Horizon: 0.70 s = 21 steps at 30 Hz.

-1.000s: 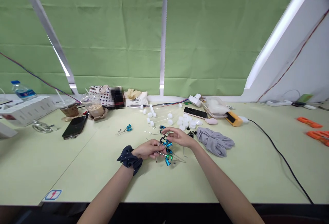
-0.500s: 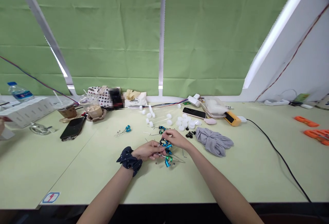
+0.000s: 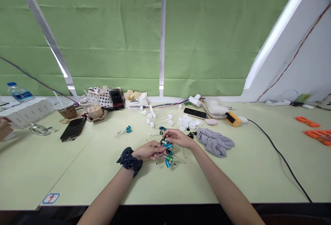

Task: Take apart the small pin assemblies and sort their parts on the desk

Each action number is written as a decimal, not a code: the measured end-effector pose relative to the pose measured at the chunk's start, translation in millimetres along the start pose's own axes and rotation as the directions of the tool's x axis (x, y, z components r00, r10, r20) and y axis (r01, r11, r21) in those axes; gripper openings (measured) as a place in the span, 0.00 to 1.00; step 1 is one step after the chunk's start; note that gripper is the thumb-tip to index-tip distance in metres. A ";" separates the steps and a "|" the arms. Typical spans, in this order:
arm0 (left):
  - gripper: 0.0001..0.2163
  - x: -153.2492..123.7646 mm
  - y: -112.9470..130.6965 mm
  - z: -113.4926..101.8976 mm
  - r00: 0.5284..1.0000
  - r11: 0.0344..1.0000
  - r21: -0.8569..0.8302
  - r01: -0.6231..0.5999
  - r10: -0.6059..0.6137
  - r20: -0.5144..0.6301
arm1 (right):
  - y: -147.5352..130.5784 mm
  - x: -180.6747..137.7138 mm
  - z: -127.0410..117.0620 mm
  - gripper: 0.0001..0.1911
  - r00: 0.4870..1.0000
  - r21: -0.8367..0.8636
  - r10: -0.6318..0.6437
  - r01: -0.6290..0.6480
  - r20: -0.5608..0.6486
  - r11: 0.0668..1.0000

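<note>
My left hand [image 3: 148, 150], with a dark scrunchie [image 3: 129, 161] on its wrist, pinches a thin metal pin at its fingertips. My right hand [image 3: 178, 137] meets it from the right, fingertips closed on a small black piece [image 3: 162, 141] at the pin's end. Just below the fingers lie several blue and green metal pieces with thin pins [image 3: 168, 158] on the pale green table [image 3: 77, 170]. More blue pieces [image 3: 162, 128] lie just behind the hands, and a blue one with pins [image 3: 127, 129] sits to the left.
White caps [image 3: 184, 121] and small black parts [image 3: 191, 135] lie behind my right hand, beside a grey cloth [image 3: 216, 141]. Two phones [image 3: 73, 128] [image 3: 196, 113], iced drinks [image 3: 92, 107], an orange device [image 3: 233, 119] and a black cable [image 3: 281, 157] surround them. Another person's hand [image 3: 4, 128] shows at far left.
My right hand has drawn in closer to my left, its fingertips now pinched at the pin's end. Another person's hand has come into view at the far left.
</note>
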<state>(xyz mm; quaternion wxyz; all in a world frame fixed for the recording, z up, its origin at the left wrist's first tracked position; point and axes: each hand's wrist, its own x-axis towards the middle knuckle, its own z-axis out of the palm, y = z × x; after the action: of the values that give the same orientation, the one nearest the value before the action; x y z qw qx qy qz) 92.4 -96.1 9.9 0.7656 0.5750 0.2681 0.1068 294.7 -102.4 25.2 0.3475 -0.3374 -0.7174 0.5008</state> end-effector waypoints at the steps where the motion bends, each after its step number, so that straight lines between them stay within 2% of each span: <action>1: 0.18 0.0 -0.1 -0.3 1.000 1.000 0.001 0.001 -0.001 -0.007 | -0.5 -0.7 -0.8 0.22 1.000 0.012 -0.011 0.010 0.007 1.000; 5: 0.18 0.2 -0.2 -0.1 1.000 1.000 0.002 -0.002 0.002 -0.006 | 0.8 0.4 1.1 0.21 0.995 -0.120 0.040 -0.051 -0.090 0.991; 7: 0.18 0.1 0.0 0.6 1.000 1.000 0.003 -0.001 0.001 -0.002 | 1.2 0.8 2.2 0.22 0.994 -0.167 0.050 -0.066 -0.096 0.984; 12: 0.18 -0.7 0.7 1.1 1.000 1.000 -0.007 0.007 -0.007 -0.006 | 0.2 -2.4 -0.6 0.22 0.998 -0.017 0.022 -0.021 0.055 1.000; 17: 0.19 -0.5 0.4 1.5 1.000 1.000 -0.004 0.010 -0.010 -0.006 | 7.4 0.8 2.5 0.22 0.991 -0.095 0.085 -0.094 -0.099 0.991; 19: 0.19 -0.3 0.3 1.9 1.000 1.000 -0.005 0.017 -0.017 -0.008 | 6.8 0.3 1.6 0.21 0.994 -0.076 0.080 -0.086 -0.080 0.993; 21: 0.18 -0.1 0.1 2.0 1.000 1.000 -0.014 0.019 -0.019 -0.007 | 3.7 -1.9 -1.0 0.19 0.999 -0.013 0.035 -0.035 -0.005 0.999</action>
<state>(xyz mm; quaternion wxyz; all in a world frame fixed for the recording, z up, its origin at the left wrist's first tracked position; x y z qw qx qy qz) 93.4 -97.8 10.4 0.7696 0.5668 0.2755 0.1031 297.1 -102.5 21.6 0.3383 -0.3533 -0.7139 0.5011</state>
